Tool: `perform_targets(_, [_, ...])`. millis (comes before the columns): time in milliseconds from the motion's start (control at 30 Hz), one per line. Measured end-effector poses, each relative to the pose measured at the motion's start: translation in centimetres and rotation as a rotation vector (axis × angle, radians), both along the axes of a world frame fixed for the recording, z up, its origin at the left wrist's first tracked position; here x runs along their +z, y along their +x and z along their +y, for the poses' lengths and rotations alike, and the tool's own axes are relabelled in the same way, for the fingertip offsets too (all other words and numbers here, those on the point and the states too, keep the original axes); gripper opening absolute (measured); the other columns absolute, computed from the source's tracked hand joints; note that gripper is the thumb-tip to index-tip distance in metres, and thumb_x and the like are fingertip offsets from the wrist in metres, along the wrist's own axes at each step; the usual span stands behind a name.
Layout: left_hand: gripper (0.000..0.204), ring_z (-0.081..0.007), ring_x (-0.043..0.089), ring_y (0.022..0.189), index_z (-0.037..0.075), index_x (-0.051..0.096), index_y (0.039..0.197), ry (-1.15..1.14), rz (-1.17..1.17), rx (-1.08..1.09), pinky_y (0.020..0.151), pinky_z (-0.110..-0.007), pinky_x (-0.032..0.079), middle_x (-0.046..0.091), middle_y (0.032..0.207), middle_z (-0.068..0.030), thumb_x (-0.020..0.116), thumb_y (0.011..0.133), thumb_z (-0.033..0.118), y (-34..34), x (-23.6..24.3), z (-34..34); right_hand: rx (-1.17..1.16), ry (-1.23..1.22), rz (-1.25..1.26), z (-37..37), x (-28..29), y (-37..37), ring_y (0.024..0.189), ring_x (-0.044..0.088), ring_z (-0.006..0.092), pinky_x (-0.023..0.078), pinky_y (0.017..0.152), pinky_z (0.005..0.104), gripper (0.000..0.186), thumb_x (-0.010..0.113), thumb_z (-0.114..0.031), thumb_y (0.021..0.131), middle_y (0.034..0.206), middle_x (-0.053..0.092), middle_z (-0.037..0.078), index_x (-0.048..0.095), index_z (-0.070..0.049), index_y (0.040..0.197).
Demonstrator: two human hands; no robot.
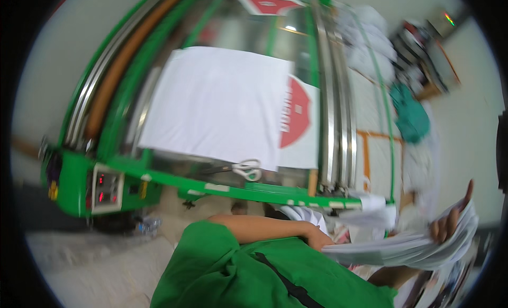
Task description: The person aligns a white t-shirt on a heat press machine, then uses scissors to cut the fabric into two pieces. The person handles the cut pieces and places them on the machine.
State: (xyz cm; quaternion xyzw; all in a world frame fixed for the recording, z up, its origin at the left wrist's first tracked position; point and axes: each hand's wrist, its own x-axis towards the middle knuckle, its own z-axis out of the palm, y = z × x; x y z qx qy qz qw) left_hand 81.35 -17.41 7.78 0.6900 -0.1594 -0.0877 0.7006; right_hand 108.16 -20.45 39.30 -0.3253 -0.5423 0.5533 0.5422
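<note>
Your left hand (318,238) and right hand (448,223) grip white cloth (391,254), its long axis running left-right beside the green machine's (270,194) near-right corner.

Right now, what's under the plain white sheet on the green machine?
A red-and-white printed sheet shows past the right edge of the plain white sheet, seemingly running beneath it. Anything else there is covered, so I can't tell.
</note>
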Motion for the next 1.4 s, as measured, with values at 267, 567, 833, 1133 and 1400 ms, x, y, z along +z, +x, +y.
perform_targets(267, [0.061,-0.0233,0.066,0.103,-0.002,0.06,0.13,-0.151,0.108,0.095,0.091,-0.036,0.051,0.071,0.11,-0.0162,0.07,0.095,0.047,4.6,4.5,-2.3,-1.023,-0.196,-0.288,9.3,2.2,2.3,0.075,0.06,0.0142,0.051,0.069,0.0326,0.039,0.055,-0.038,0.105,0.089,0.063,0.006,0.058,-0.01,0.132])
perform_targets(567, [0.098,-0.0357,0.052,0.135,-0.006,0.027,0.156,0.157,0.372,0.111,0.115,-0.039,0.038,0.049,0.15,-0.0258,0.067,0.094,0.058,6.6,-5.9,1.2,-0.491,-0.194,-0.931,24.3,-40.7,0.5,0.125,0.053,0.0252,0.042,0.107,0.0367,0.052,0.065,-0.025,0.093,0.136,0.055,0.015,0.052,-0.002,0.138])
perform_targets(833, [0.077,-0.0325,0.052,0.135,0.0,0.044,0.151,0.168,0.333,0.439,0.115,-0.042,0.04,0.049,0.152,-0.0223,0.063,0.098,0.052,1.4,-3.3,8.2,0.334,-0.789,-1.206,17.5,-51.6,0.1,0.082,0.069,0.0207,0.054,0.072,0.0385,0.042,0.068,-0.025,0.086,0.093,0.075,0.015,0.073,0.0,0.12])
perform_targets(1133, [0.012,-0.0196,0.069,0.083,0.002,0.073,0.098,0.454,0.591,2.666,0.078,-0.033,0.055,0.074,0.089,-0.0086,0.07,0.093,0.012,-43.2,-7.9,13.8,-0.606,-0.272,-0.974,19.7,-44.1,-0.6,0.089,0.068,0.0233,0.054,0.079,0.0366,0.037,0.069,-0.023,0.096,0.102,0.072,0.016,0.067,0.003,0.122])
perform_targets(1400, [0.024,-0.0359,0.061,0.11,0.002,0.07,0.1,0.579,1.3,2.684,0.096,-0.046,0.049,0.066,0.104,-0.0166,0.079,0.085,0.019,-60.4,-10.8,7.1,-0.318,-0.047,-0.885,22.2,-33.8,-27.7,0.09,0.067,0.0196,0.054,0.079,0.0329,0.031,0.068,-0.019,0.098,0.106,0.071,0.014,0.067,-0.003,0.125])
